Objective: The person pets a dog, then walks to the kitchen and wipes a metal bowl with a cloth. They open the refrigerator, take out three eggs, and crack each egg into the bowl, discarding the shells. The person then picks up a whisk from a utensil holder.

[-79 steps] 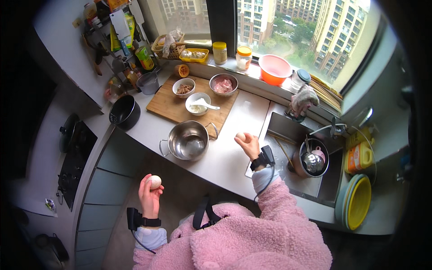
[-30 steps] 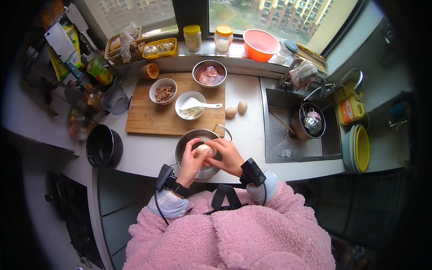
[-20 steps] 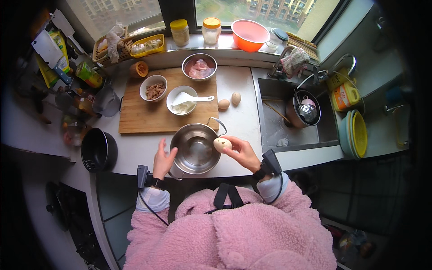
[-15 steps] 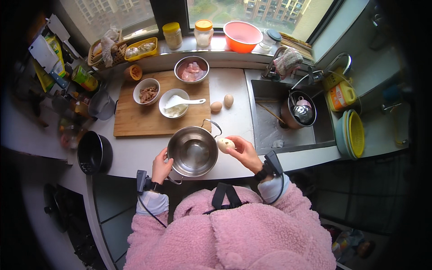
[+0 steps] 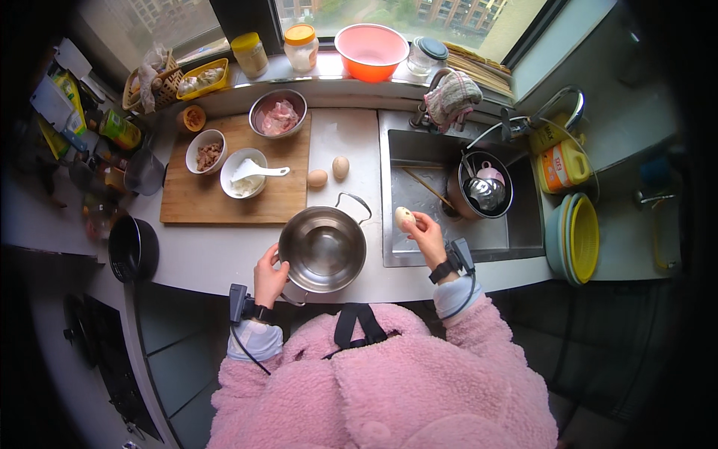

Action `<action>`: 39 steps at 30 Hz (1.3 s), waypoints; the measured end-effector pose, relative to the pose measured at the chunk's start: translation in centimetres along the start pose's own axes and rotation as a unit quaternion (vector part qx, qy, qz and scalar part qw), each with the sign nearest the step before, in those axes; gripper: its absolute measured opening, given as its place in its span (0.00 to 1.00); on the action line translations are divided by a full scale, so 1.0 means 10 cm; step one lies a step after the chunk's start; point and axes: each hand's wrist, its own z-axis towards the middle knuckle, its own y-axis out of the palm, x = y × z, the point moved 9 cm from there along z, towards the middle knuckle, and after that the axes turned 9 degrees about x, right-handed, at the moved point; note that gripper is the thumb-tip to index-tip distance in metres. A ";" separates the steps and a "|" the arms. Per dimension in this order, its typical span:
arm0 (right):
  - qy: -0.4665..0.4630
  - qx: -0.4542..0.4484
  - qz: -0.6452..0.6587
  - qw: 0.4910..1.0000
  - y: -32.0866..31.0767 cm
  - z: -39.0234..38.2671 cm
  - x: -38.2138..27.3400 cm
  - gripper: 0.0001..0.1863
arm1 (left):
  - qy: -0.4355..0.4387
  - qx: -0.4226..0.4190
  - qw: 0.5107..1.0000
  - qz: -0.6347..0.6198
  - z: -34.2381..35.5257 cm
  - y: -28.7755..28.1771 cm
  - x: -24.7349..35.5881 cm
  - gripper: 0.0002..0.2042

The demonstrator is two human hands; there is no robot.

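Observation:
My left hand is closed on the left rim of a two-handled steel pot at the counter's front. My right hand pinches a pale egg with a dark spot, over the near left corner of the steel sink. Two brown eggs lie on the counter beside the wooden board. On the board stand a bowl of raw meat, a bowl of brown pieces and a bowl of white substance with a white spoon.
A black inner pot sits at left, near bottles. The sink holds a pot of utensils and chopsticks. Stacked basins and yellow jugs stand at right. Jars and an orange basin line the sill.
Both hands were together on the egg above the pot. My left hand has since taken the pot's rim, and my right hand has carried the egg rightward to the sink.

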 end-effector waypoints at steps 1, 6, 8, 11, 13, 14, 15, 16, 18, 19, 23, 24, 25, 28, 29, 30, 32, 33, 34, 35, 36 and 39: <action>0.006 -0.002 0.007 1.000 -0.03 0.06 0.07 0.24 | 0.001 0.003 1.000 0.006 -0.01 0.02 0.00 0.22; 0.007 -0.060 0.043 0.997 -0.02 0.22 0.22 0.23 | 0.009 0.015 1.000 0.010 -0.04 0.09 0.01 0.23; -0.005 -0.069 0.055 0.996 -0.02 0.26 0.19 0.23 | 0.009 0.017 1.000 0.003 -0.05 0.13 0.01 0.23; -0.019 -0.081 0.044 0.996 -0.02 0.27 0.08 0.23 | -0.002 0.017 1.000 0.005 -0.05 0.19 0.01 0.23; -0.053 -0.100 0.023 0.993 0.01 0.21 -0.07 0.24 | 0.003 0.009 1.000 -0.003 -0.04 0.24 0.04 0.23; -0.063 -0.104 0.010 0.993 0.03 0.16 -0.13 0.24 | 0.001 0.004 1.000 -0.014 -0.05 0.26 0.05 0.23; -0.077 -0.126 0.012 0.989 0.08 0.09 -0.21 0.24 | 0.003 0.005 1.000 -0.009 -0.04 0.27 0.06 0.23; -0.091 -0.144 0.014 0.985 0.13 0.01 -0.28 0.24 | 0.003 0.005 1.000 -0.010 -0.04 0.28 0.07 0.24; -0.115 -0.179 0.019 0.977 0.27 -0.18 -0.40 0.24 | 0.004 0.001 1.000 -0.010 -0.04 0.31 0.09 0.24; -0.149 -0.179 0.007 0.972 0.33 -0.27 -0.48 0.24 | 0.005 -0.003 1.000 -0.012 -0.04 0.33 0.10 0.23; -0.301 -0.145 -0.119 0.935 0.46 -0.54 -0.74 0.22 | 0.009 -0.012 1.000 -0.020 -0.04 0.37 0.12 0.23; -0.312 -0.140 -0.118 0.932 0.46 -0.57 -0.77 0.21 | 0.002 -0.012 1.000 -0.025 -0.04 0.37 0.11 0.23; -0.323 -0.134 -0.117 0.929 0.46 -0.59 -0.79 0.21 | 0.007 -0.013 1.000 -0.021 -0.05 0.37 0.12 0.23; -0.336 -0.124 -0.130 0.925 0.47 -0.61 -0.81 0.21 | 0.005 -0.008 1.000 -0.017 -0.04 0.35 0.10 0.23; -0.337 -0.125 -0.131 0.924 0.47 -0.61 -0.80 0.20 | 0.005 -0.003 1.000 -0.016 -0.04 0.34 0.09 0.23; -0.333 -0.124 -0.133 0.925 0.48 -0.61 -0.79 0.20 | 0.000 0.001 1.000 -0.025 -0.04 0.33 0.08 0.23; -0.328 -0.126 -0.122 0.928 0.51 -0.62 -0.80 0.20 | 0.008 0.003 1.000 -0.024 -0.03 0.31 0.07 0.23; -0.327 -0.129 -0.124 0.928 0.53 -0.63 -0.82 0.20 | -0.003 0.002 0.999 -0.033 -0.02 0.30 0.05 0.23; -0.327 -0.132 -0.127 0.927 0.55 -0.64 -0.84 0.20 | 0.007 0.004 0.999 -0.031 -0.02 0.28 0.06 0.23; -0.322 -0.135 -0.128 0.928 0.56 -0.64 -0.86 0.20 | 0.004 0.003 0.999 -0.034 -0.02 0.28 0.05 0.23; -0.335 -0.129 -0.134 0.923 0.56 -0.66 -0.91 0.20 | 0.002 0.001 0.999 -0.046 -0.03 0.27 0.05 0.23; -0.364 -0.109 -0.141 0.914 0.53 -0.72 -1.06 0.21 | 0.003 0.004 0.999 -0.044 -0.03 0.25 0.04 0.23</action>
